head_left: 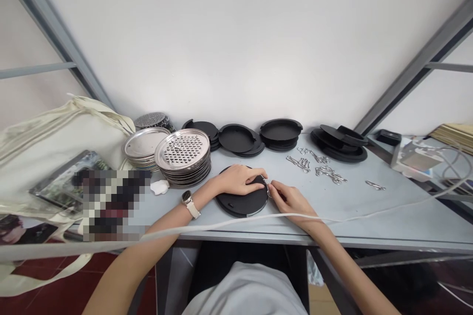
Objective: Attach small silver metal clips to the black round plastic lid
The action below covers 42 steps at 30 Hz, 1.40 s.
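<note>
A black round case [244, 203] lies flat near the table's front edge. My left hand [238, 179] rests across its top and holds it, with index finger and thumb reaching to its right edge. At that edge is a small silver metal clasp [267, 185], partly covered by fingers. The fingertips of my right hand [290, 199] are closed in a pinch on this clasp. More silver clasps [330, 174] lie loose behind and to the right of my right hand. Left of my left hand stands a stack of perforated metal grater discs [183, 150].
Black round parts [281, 132] stand in piles along the wall. Plain-looking metal discs [146, 143] are stacked at left, beside a white bag [62, 133]. A white cable [229, 224] crosses in front of my forearms. A white box [416, 160] with cables sits at far right.
</note>
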{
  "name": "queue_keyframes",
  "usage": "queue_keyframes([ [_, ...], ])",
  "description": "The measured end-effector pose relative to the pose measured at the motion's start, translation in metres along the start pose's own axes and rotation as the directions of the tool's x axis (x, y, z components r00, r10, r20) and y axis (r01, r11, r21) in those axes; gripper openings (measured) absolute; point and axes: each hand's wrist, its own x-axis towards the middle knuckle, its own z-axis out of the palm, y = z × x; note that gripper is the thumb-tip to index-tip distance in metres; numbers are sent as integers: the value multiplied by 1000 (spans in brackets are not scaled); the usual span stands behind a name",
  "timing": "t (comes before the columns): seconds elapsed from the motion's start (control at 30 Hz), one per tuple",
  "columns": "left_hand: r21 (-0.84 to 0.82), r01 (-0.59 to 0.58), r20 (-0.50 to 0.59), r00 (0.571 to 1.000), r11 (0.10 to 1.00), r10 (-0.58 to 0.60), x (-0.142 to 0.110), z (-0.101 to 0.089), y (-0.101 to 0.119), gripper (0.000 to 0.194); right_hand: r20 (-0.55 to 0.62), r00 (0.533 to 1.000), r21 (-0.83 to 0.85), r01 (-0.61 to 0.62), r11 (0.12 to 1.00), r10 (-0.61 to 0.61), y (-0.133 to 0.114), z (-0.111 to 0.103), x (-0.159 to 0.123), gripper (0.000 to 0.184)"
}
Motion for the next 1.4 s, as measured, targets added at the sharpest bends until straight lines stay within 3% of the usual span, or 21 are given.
queue_keyframes([
  [0.87, 80, 7, 15, 1000, 997, -8, 0, 0, 1, 29, 9, 1000, -39, 26, 999, -25, 4, 1, 1, 29],
  [1.4, 15, 10, 23, 1000, 1000, -11, 0, -1, 1, 33, 23, 1000, 13, 5, 1000, -6, 2, 1, 1, 32],
])
